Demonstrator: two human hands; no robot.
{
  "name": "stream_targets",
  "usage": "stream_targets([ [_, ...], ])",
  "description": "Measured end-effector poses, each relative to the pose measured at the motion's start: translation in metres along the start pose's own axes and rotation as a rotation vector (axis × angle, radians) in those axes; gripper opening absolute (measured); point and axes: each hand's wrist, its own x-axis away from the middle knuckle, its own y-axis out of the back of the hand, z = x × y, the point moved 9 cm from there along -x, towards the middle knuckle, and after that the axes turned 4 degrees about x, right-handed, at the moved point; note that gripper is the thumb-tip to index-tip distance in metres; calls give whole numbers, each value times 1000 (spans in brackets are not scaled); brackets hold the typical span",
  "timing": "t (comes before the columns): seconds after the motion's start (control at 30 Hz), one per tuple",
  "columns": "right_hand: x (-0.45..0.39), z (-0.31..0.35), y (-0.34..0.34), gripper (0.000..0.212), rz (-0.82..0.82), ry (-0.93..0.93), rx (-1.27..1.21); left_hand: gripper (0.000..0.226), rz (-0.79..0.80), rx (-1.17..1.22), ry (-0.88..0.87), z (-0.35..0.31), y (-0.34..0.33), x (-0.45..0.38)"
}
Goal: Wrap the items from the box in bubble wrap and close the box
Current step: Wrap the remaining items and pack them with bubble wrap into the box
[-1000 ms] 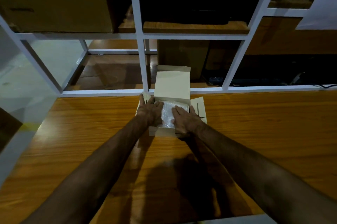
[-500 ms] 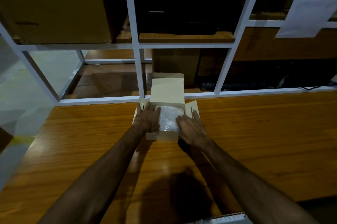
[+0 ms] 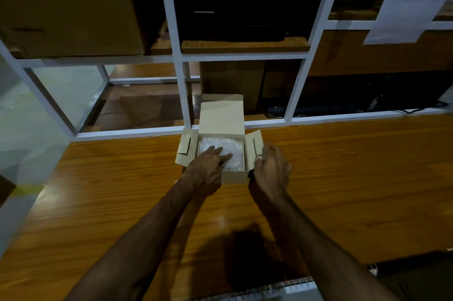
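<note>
A small tan cardboard box stands open on the wooden table, its lid upright at the back and its side flaps spread outward. Inside lies a bundle wrapped in clear bubble wrap. My left hand reaches into the box, its straight fingers pressing flat on the bundle. My right hand sits just outside the box's right wall, fingers curled beside the right flap; whether it grips the flap is hard to tell.
The wooden table stretches wide on both sides of the box. A white metal shelf frame rises right behind it, with a large cardboard carton at upper left. A spiral-bound pad edge lies at the table's near edge.
My right hand left the bundle and moved out to the box's right side. My left hand slid from the box's left edge onto the bubble-wrapped bundle.
</note>
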Motion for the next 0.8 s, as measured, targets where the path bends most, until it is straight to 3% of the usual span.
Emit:
stream_targets([
  [0.07,-2,-27,-19,49,126,-325,-342,87,1,18,-3,0,-1,0],
  [0.13,0,-32,-38,40,268,-513,-708,81,2,27,1,0,-2,0],
  [0.2,-3,-27,-39,25,329,-479,-778,76,-2,21,5,1,-2,-1],
  [0.3,-9,-16,-31,19,277,-372,-762,78,17,5,-1,3,-3,-2],
  [0.43,-11,11,-29,24,144,-251,-578,80,10,3,3,-1,-1,0],
  [0.57,-4,43,-18,28,12,33,-244,61,-23,11,13,-2,-3,2],
  [0.7,-3,64,-33,31,76,289,54,63,-28,50,32,0,-6,1],
  [0.8,-3,65,-53,50,196,384,166,61,-47,125,32,5,-7,0],
])
